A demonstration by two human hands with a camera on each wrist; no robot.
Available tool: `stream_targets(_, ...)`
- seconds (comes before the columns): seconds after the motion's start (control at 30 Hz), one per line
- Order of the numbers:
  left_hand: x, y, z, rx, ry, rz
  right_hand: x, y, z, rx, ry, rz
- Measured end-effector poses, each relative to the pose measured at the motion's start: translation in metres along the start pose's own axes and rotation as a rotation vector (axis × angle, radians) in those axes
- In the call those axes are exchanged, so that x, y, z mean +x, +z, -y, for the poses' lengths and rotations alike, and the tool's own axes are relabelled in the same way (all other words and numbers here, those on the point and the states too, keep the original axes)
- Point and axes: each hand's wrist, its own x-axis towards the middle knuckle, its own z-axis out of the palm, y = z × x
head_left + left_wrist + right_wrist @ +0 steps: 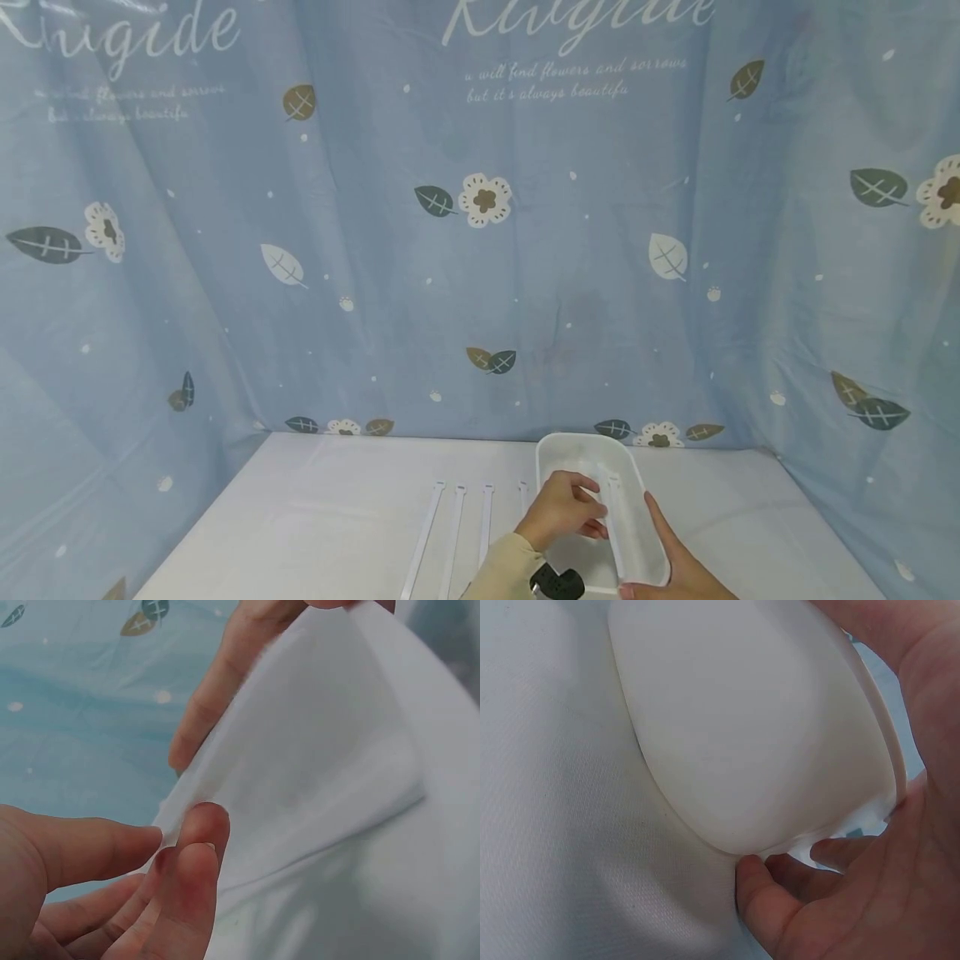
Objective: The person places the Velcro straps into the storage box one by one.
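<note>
A deep white plastic tray [551, 442] with rounded corners sits at the right of the table. My right hand [678, 567] grips its near right corner, thumb at the rim and fingers along the outer side. Under the smooth outer wall of the tray [742, 720], the right fingertips [754, 881] show in the right wrist view. My left hand [566, 508] is over the tray, its fingers loosely bent. A long white strap [617, 533] lies in the tray beside the left fingertips. In the left wrist view, the thumb and fingers [202, 825] stand slightly apart, with nothing clearly held.
Several similar white straps [423, 537] lie side by side on the white table [315, 517], left of the tray. A blue curtain [390, 275] with leaves and flowers surrounds the back and sides. A black device [557, 582] is on the left wrist.
</note>
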Motion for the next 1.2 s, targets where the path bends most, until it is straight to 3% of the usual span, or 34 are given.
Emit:
stream_targets(0.43,0.003,-0.001,0.002,-0.029,0.006,0.004,0.003,0.001,-0.001,-0.017,0.032,-0.049)
stream_targets(0.67,0.001,-0.015,0.002,-0.064,0.086,0.035,0.003,0.003,0.001,-0.07,0.036,-0.085)
stream_targets(0.8,-0.008,-0.036,-0.01,-0.107,0.132,0.042,0.002,0.005,0.0,-0.038,0.053,-0.084)
stream_targets(0.93,-0.027,-0.064,-0.027,-0.14,0.17,0.007,-0.001,0.006,-0.004,0.08,0.028,-0.006)
stream_targets(1.07,-0.048,-0.096,-0.04,-0.127,0.203,-0.045,-0.001,0.004,-0.008,0.122,-0.026,0.047)
stream_targets(1.2,-0.067,-0.128,-0.045,-0.081,0.23,-0.142,0.001,0.003,-0.007,0.135,-0.002,0.039)
